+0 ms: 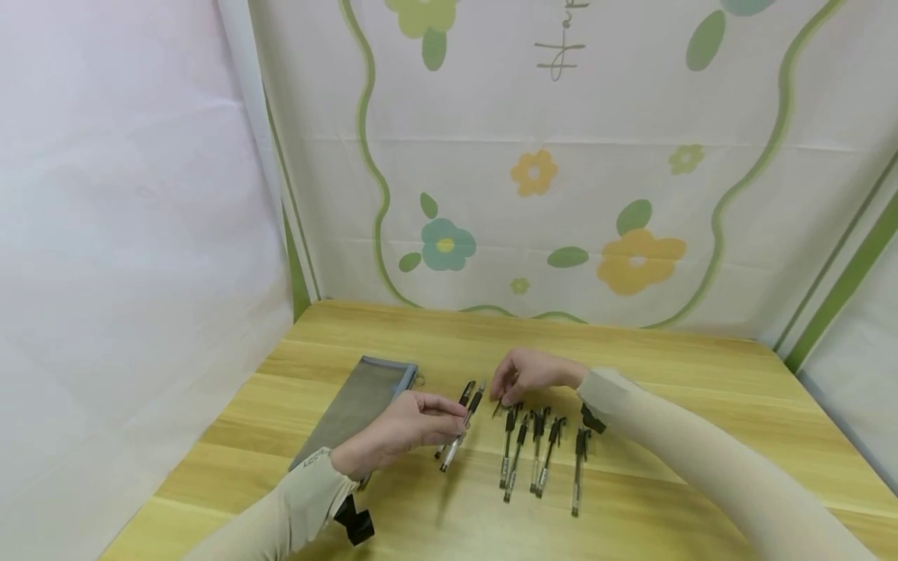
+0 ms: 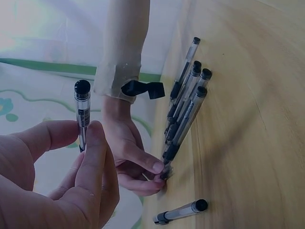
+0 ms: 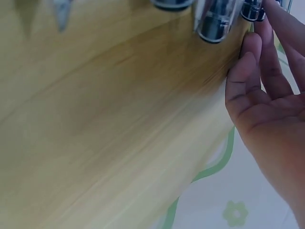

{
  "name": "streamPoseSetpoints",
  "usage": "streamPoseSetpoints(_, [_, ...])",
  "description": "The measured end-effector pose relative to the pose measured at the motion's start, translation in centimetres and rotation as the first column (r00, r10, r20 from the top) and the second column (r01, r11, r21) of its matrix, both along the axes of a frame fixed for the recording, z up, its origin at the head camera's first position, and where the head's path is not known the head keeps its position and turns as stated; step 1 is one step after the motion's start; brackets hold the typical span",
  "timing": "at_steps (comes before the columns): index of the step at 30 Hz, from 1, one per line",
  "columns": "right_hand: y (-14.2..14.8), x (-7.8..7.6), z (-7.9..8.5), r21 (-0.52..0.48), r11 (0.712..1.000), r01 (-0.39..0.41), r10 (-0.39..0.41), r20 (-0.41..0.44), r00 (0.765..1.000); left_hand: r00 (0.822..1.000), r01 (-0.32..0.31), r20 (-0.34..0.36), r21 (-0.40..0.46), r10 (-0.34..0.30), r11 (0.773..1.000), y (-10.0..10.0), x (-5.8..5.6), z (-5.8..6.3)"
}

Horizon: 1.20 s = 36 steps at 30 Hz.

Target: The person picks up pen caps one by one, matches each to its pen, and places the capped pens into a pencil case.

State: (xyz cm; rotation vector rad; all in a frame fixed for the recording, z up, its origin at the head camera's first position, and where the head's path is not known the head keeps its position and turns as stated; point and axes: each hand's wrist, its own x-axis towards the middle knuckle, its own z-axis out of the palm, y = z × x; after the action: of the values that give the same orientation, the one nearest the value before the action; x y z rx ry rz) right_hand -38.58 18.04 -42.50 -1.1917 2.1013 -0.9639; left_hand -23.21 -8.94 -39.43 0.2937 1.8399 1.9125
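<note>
My left hand (image 1: 414, 428) pinches a clear-barrelled gel pen (image 1: 475, 401) between thumb and fingertips, raised above the table. Its pale pointed tip (image 3: 62, 14) looks uncapped in the right wrist view. Beneath it another pen (image 1: 466, 392) lies on the table, partly hidden by the hand. My right hand (image 1: 532, 372) is low at the far ends of several capped pens (image 1: 538, 444) lying side by side. Its thumb and fingers pinch a small piece, apparently a pen cap (image 2: 167, 171), mostly hidden by the fingers and close to the nearest pens.
A grey mesh pencil pouch (image 1: 351, 401) lies flat beside the left forearm, partly covered by it. The wooden table (image 1: 666, 467) meets a flower-printed cloth (image 1: 477, 171) at its back edge. White cloth (image 1: 140, 234) hangs on the left side.
</note>
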Motion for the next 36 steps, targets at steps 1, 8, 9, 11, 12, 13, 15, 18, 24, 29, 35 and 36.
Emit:
streamPoseSetpoints(1, [-0.1, 0.0, 0.0, 0.002, 1.0, -0.004, 0.004, -0.004, 1.0, 1.0, -0.002, 0.003, 0.001, 0.002, 1.0, 0.0, 0.0, 0.0])
streamPoseSetpoints(8, [-0.1, -0.4, -0.7, -0.02, 1.0, -0.016, 0.015, -0.062, 0.998, 1.0, -0.009, 0.009, 0.018, 0.009, 1.0, 0.0, -0.1, 0.1])
streamPoseSetpoints(9, [-0.1, -0.4, -0.7, -0.023, 1.0, -0.017, 0.016, -0.066, 0.998, 1.0, -0.009, 0.007, 0.023, 0.009, 1.0, 0.0, -0.2, 0.1])
streamPoseSetpoints(11, [0.1, -0.5, -0.7, -0.023, 1.0, -0.011, 0.009, -0.073, 0.997, 1.0, -0.008, 0.01, 0.03, 0.007, 1.0, 0.0, -0.2, 0.1])
streamPoseSetpoints(12, [0.2, -0.4, -0.6, -0.022, 1.0, 0.0, -0.002, -0.073, 0.997, 1.0, -0.006, 0.01, 0.032, 0.006, 0.999, -0.1, -0.2, 0.1])
streamPoseSetpoints(13, [0.2, -0.4, -0.5, -0.02, 1.0, 0.015, -0.016, -0.075, 0.997, 1.0, -0.006, 0.01, 0.033, 0.005, 0.999, -0.1, -0.2, 0.1])
streamPoseSetpoints(15, [0.3, -0.2, -0.2, -0.016, 0.998, 0.057, -0.058, -0.078, 0.995, 1.0, -0.007, 0.016, 0.037, 0.006, 0.999, -0.1, -0.1, 0.0])
streamPoseSetpoints(18, [0.6, 0.2, 0.3, -0.033, 0.991, 0.128, -0.131, -0.085, 0.988, 1.0, -0.013, 0.023, 0.05, 0.012, 0.999, 0.0, 0.0, -0.2])
streamPoseSetpoints(24, [1.9, 2.2, 1.4, -0.139, 0.953, 0.269, -0.275, -0.032, 0.961, 0.997, -0.015, 0.081, 0.159, 0.002, 0.987, 0.5, 0.4, -0.9])
streamPoseSetpoints(29, [4.0, 5.8, 2.8, -0.225, 0.878, 0.422, -0.431, 0.01, 0.902, 0.989, -0.072, 0.145, 0.256, 0.035, 0.964, 0.9, 0.8, -0.9])
streamPoseSetpoints(35, [6.0, 10.7, 3.5, -0.254, 0.756, 0.603, -0.61, 0.06, 0.79, 0.982, -0.125, 0.175, 0.295, 0.075, 0.947, 0.9, 1.3, -0.5])
streamPoseSetpoints(36, [6.1, 11.4, 3.5, -0.26, 0.73, 0.632, -0.635, 0.084, 0.768, 0.981, -0.13, 0.178, 0.299, 0.079, 0.945, 0.9, 1.5, -0.5])
